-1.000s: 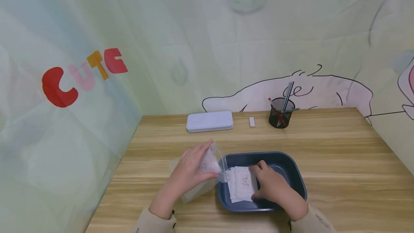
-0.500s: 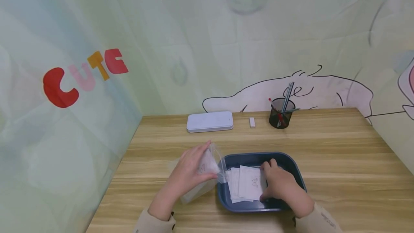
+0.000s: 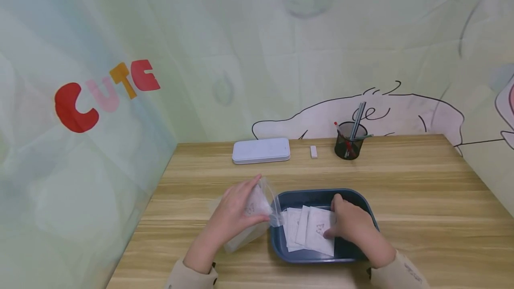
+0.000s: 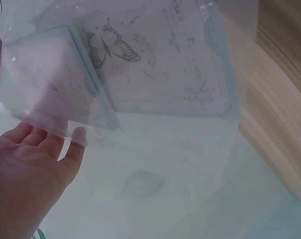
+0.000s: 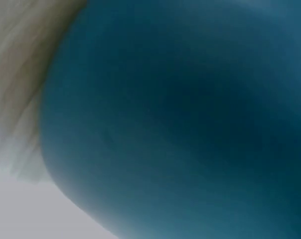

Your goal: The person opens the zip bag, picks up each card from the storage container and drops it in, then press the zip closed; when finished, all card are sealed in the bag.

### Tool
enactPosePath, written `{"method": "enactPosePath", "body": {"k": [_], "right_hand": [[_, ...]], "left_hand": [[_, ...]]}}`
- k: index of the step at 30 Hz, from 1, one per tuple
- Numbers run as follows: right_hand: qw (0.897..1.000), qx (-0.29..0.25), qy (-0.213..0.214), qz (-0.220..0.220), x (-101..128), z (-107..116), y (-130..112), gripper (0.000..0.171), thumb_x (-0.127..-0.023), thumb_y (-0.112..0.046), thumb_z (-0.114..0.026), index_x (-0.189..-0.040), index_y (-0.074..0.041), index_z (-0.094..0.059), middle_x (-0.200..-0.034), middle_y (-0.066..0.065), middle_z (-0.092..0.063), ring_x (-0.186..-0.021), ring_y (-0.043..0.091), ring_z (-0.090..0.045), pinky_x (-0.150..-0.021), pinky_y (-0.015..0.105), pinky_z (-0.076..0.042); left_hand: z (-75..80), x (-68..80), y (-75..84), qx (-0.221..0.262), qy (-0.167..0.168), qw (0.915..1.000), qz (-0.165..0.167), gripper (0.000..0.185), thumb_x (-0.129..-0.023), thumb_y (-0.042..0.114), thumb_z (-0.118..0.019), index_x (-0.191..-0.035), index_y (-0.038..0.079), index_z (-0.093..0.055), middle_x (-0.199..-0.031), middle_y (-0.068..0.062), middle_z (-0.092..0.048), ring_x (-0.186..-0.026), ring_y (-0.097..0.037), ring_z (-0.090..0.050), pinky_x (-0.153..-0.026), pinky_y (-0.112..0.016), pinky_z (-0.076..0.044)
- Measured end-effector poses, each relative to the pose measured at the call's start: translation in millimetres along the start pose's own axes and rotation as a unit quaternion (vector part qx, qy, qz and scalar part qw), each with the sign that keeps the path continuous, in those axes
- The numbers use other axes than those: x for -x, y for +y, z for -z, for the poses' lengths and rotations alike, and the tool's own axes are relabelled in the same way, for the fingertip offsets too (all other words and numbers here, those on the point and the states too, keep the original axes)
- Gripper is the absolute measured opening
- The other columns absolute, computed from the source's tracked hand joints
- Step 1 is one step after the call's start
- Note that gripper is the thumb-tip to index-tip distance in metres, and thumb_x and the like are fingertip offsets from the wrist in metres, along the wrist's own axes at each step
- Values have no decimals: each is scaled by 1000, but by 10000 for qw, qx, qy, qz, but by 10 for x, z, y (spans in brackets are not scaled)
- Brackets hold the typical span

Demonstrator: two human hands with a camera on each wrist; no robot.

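In the head view, my left hand (image 3: 237, 208) grips a clear plastic bag (image 3: 276, 204), its mouth over the left rim of the dark blue tray (image 3: 309, 260). White packets show inside the bag; the left wrist view shows a butterfly print on one packet (image 4: 165, 64), with fingers (image 4: 41, 139) at the bag's edge. Several flat white packets (image 3: 293, 235) lie overlapping in the tray. My right hand (image 3: 355, 226) pinches the front packet (image 3: 319, 240) at its right side, thumb on its face; other fingers are partly hidden. Only the blurred blue tray (image 5: 165, 139) fills most of the right wrist view.
At the back of the wooden table (image 3: 421, 182) lie a pale flat case (image 3: 261, 150) and a small white eraser-like block (image 3: 313, 151). A black mesh pen holder (image 3: 347, 146) with several pens stands farther right. A printed curtain hangs behind.
My right hand has moved right, sliding the front packet with it, so the packets fan out wider in the tray. My left hand and the bag stay nearly still.
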State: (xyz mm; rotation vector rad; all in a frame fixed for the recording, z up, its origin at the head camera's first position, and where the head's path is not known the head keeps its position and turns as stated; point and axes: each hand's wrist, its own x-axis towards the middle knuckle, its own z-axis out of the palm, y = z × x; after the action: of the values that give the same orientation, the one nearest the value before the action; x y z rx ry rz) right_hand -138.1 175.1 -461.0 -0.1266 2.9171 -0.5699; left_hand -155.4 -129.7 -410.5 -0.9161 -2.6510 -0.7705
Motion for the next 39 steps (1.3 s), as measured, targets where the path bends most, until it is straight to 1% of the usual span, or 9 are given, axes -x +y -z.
{"method": "enactPosePath", "body": {"k": [3, 6, 15, 18, 21, 25, 30, 34, 39], "right_hand": [[9993, -345, 153, 34, 9, 25, -3, 54, -60, -30, -92, -93, -9, -54, -66, 0, -53, -58, 17, -47, -51, 33, -41], [9979, -591, 252, 111, 41, 83, -31, 44, -66, -26, -89, -90, -10, -55, -63, -3, -51, -55, 15, -47, -49, 31, -38], [9943, -884, 309, 504, 82, 216, -46, 21, -78, -16, -81, -96, -14, -70, -67, -8, -61, -57, 9, -52, -54, 29, -46], [9932, -958, 367, 549, 96, 264, -51, 10, -82, -17, -77, -91, -16, -73, -69, -8, -62, -59, 9, -53, -55, 28, -47], [9905, -1093, 619, 560, 99, 313, -62, 3, -86, -20, -74, -87, -17, -72, -70, -8, -62, -60, 10, -53, -54, 28, -46], [9831, -1399, 1097, 443, 103, 381, -79, 6, -88, -22, -71, -90, -16, -71, -69, -7, -60, -60, 12, -51, -53, 29, -45], [9625, -2135, 1659, 237, 154, 474, -116, 12, -89, -21, -70, -95, -11, -71, -73, -1, -66, -60, 14, -56, -49, 28, -48], [9376, -2867, 1966, 110, 202, 523, -155, 17, -90, -24, -70, -97, -8, -68, -79, 3, -70, -54, 19, -59, -46, 28, -50], [9061, -3594, 2230, 86, 230, 538, -209, 14, -90, -19, -69, -94, -6, -66, -73, 4, -68, -44, 23, -54, -41, 28, -45]], "left_hand": [[0, 1, 1, -3, -8, 10000, 35, 99, -66, 42, -85, -146, 7, -40, -129, -12, -57, -119, -29, -51, -103, -50, -35], [2, -2, 5, 12, -5, 10000, 36, 99, -66, 42, -85, -146, 7, -40, -129, -12, -57, -119, -29, -51, -103, -50, -35], [9, -5, 8, 19, -13, 10000, 61, 98, -66, 41, -86, -145, 7, -40, -129, -13, -57, -119, -30, -51, -103, -51, -35], [10, -4, 5, 17, -14, 10000, 50, 98, -66, 41, -86, -146, 7, -40, -129, -12, -57, -119, -30, -51, -103, -50, -35], [10, -3, 3, 15, -20, 10000, 44, 98, -66, 41, -86, -146, 7, -40, -130, -12, -57, -119, -29, -51, -103, -50, -35], [10, -8, 2, 25, -27, 10000, 46, 98, -66, 41, -86, -146, 7, -40, -130, -12, -56, -119, -30, -51, -103, -50, -35], [10, -17, 6, -3, -48, 10000, 53, 98, -67, 41, -86, -145, 6, -40, -130, -12, -57, -119, -29, -51, -102, -50, -36], [16, -23, 14, -11, -55, 10000, 46, 98, -67, 41, -86, -146, 6, -40, -130, -13, -57, -119, -30, -52, -102, -50, -36], [20, -28, 20, 3, -69, 10000, 63, 97, -67, 40, -86, -145, 6, -40, -128, -12, -57, -118, -30, -52, -102, -50, -36]]}}
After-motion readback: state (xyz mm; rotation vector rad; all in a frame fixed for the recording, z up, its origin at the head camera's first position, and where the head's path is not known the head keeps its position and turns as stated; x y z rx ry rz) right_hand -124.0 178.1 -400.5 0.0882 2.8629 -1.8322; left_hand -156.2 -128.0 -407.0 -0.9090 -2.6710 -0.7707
